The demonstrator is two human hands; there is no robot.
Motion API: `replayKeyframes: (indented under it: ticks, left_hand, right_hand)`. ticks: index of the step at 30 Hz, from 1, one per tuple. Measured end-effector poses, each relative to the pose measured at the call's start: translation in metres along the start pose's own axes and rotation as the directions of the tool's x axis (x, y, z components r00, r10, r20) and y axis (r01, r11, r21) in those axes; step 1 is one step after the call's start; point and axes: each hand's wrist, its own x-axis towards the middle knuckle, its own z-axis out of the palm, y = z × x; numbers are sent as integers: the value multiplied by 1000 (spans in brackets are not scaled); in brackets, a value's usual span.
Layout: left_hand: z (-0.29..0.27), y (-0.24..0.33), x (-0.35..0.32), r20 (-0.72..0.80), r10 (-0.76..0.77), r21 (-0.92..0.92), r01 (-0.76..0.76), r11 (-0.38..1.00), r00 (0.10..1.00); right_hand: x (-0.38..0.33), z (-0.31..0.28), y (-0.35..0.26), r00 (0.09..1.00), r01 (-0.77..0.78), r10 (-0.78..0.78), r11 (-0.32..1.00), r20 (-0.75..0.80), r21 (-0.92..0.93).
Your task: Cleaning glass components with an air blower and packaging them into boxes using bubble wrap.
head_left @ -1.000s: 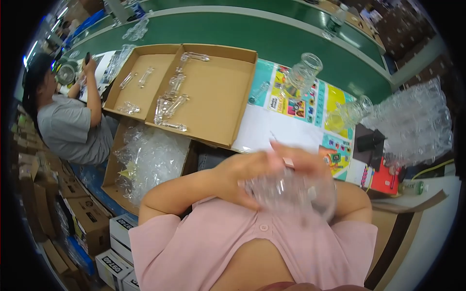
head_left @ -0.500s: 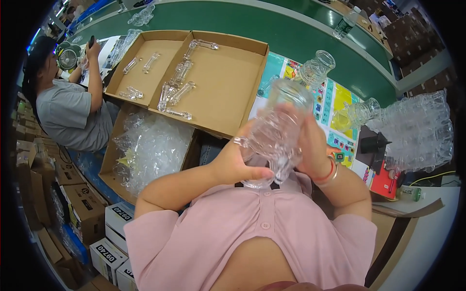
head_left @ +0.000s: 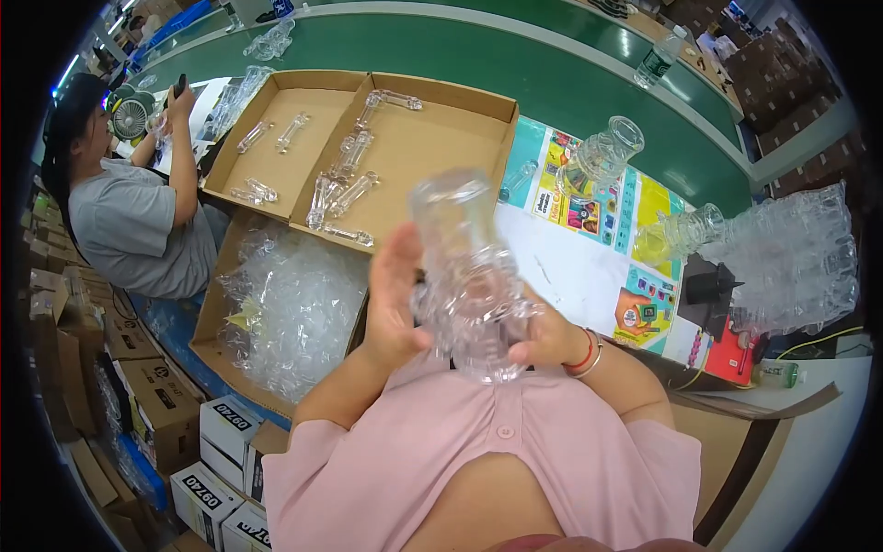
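Clear glass vessel (head_left: 469, 276) held upright close to the camera, above a pink shirt (head_left: 515, 460). Left hand (head_left: 394, 299) flat against its left side, fingers straight and pressed together. Right hand (head_left: 549, 339) cupping its lower right, fingers curled around the base. Behind, shallow cardboard tray (head_left: 441, 138) holding small glass tubes (head_left: 338, 184). Beyond, green conveyor belt (head_left: 515, 64).

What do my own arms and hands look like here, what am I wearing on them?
Both forearms are bare from short pink sleeves, part of a buttoned pink top. The left hand wears nothing: no glove, ring or band shows. The right hand is also ungloved, and its wrist carries a thin red cord bracelet beside a slim silver-coloured bangle. No watch, tape or markings are visible.
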Motion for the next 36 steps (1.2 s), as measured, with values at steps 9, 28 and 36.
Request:
replayKeyframes:
  ticks: [9,28,36]
  left_hand:
    - [-32,-12,-13,187,-551,-637,528,563,813]
    - [-53,-15,-4,79,-447,-182,454,872,891]
    - [-32,14,-1,224,-368,-314,425,849,902]
  right_hand:
    - [41,-72,-19,927,-192,-275,238,-256,-952]
    - [35,-109,-53,983,-113,-143,7,-112,-994]
    - [4,-77,-46,930,-191,-87,713,-357,-674]
